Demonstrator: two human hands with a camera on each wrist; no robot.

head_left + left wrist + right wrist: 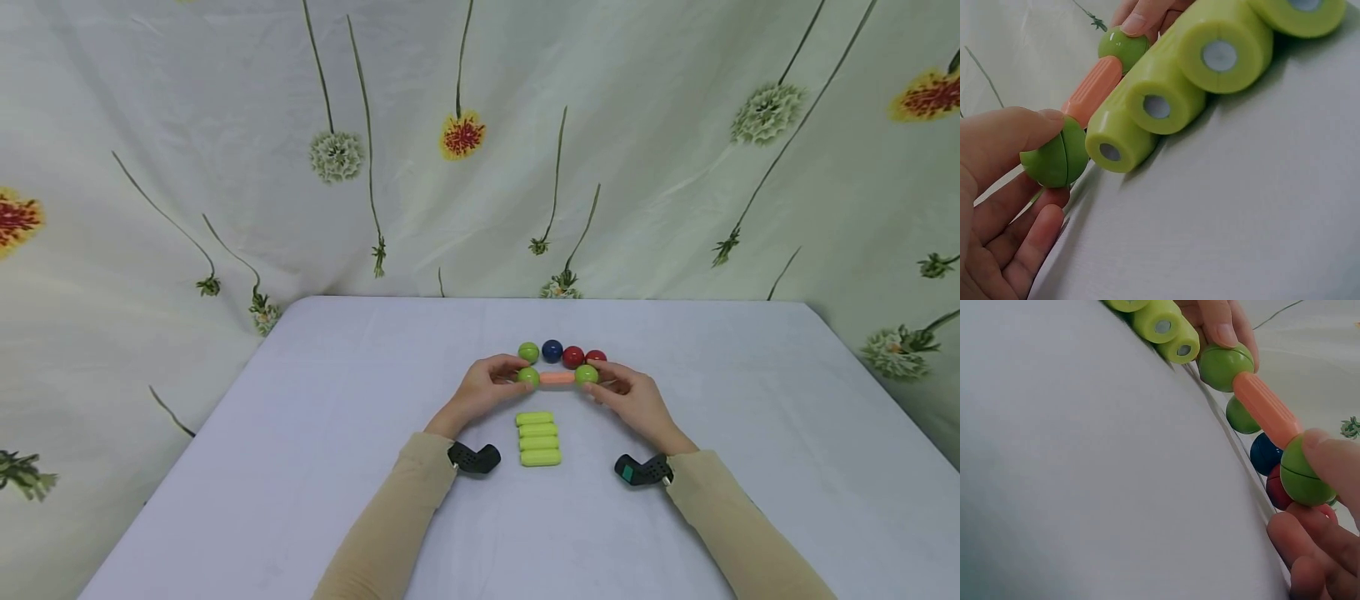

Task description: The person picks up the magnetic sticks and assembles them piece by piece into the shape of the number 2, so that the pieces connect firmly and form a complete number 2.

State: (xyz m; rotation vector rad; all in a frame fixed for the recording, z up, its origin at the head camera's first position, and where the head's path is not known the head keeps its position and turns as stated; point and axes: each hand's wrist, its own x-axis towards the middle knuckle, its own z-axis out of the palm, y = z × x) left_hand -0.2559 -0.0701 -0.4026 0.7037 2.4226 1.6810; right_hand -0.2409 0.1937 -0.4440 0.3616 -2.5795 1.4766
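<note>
My left hand (486, 387) pinches a green ball (528, 377) between thumb and fingers. Another green ball (587, 375) is pinched by my right hand (636, 403). Between the two balls runs an orange grooved rod (557, 378), one end against each ball, forming a straight dumbbell shape. The left wrist view shows this orange rod (1092, 90) meeting the left ball (1054, 153) close to the thumb tip. In the right wrist view, my right thumb lies on top of the right ball (1305, 476), with fingers beneath it.
Just behind the hands, a loose green ball (528, 352), a blue ball (552, 351) and two red balls (573, 357) form a row. Several yellow-green rods (539, 442) with grey end discs lie stacked side by side nearer me on the white-covered table (315, 500). A flowered cloth (637, 125) hangs behind.
</note>
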